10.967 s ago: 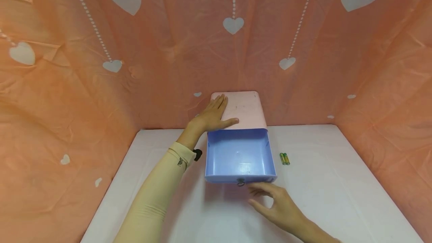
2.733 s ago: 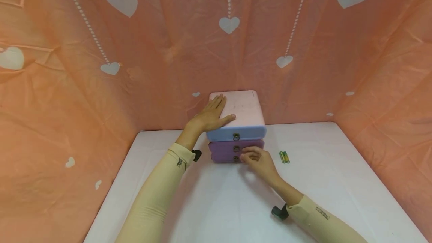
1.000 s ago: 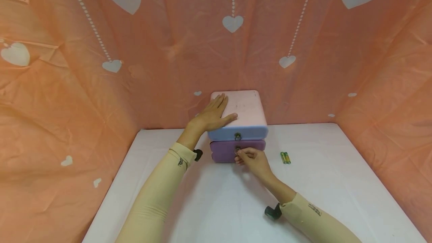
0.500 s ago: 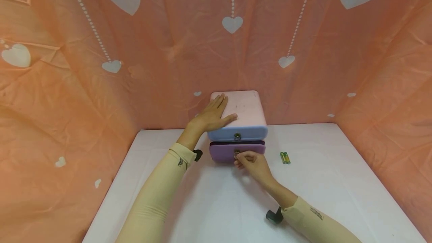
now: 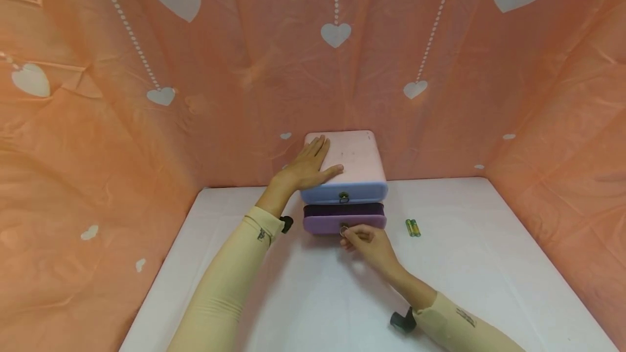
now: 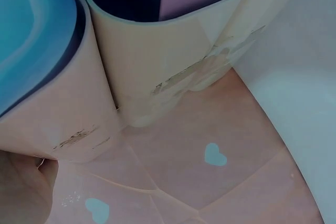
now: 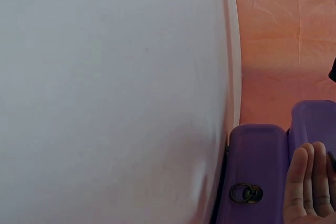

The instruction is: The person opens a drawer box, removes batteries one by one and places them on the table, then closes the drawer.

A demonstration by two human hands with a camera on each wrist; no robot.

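A small drawer cabinet (image 5: 354,156) with a pink top stands against the back wall. My left hand (image 5: 305,170) lies flat on its top, fingers straight, thumb spread. The blue top drawer (image 5: 318,193) is closed. Below it the purple middle drawer (image 5: 320,225) is pulled partway out, a dark gap showing behind its front. My right hand (image 5: 374,246) pinches that drawer's metal ring pull (image 5: 344,231) between thumb and index finger. In the right wrist view the closed purple bottom drawer (image 7: 257,156) shows its own ring pull (image 7: 244,193) beside my fingers.
Two green-and-yellow batteries (image 5: 413,227) lie side by side on the white table (image 5: 450,254), right of the cabinet. Orange cloth (image 5: 254,102) with white hearts hangs behind and along both sides.
Earlier the blue drawer stood open; it was pushed in. My right hand then took the middle drawer's ring and has drawn that drawer outward. My left hand stays on top.
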